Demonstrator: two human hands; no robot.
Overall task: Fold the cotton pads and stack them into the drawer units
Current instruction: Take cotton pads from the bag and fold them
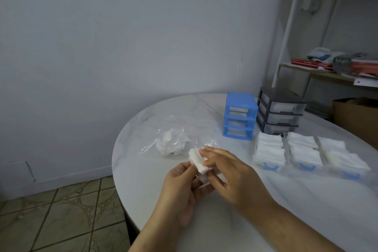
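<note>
Pinching from both sides, the left hand [180, 186] and the right hand [231, 176] are holding a small bundle of white cotton pads [199, 161] just above the near edge of the marble table [276, 210]; the left thumb and fingers are curling round its lower end while the right fingers are closing over the top, probably to square the pads and press a fold in. The bundle's long axis is running diagonally, from upper left near the plastic bag [173, 139] down toward the person. That bag, holding loose crumpled pads, is lying just beyond the hands, within easy reach as the supply. Three pulled-out drawers [311, 166], already filled with neat stacks, are sitting side by side to the right, their blue handles facing the person, likely for easy loading. Behind them the blue drawer unit [239, 116] is standing with empty slots beside the grey drawer unit [280, 112].
</note>
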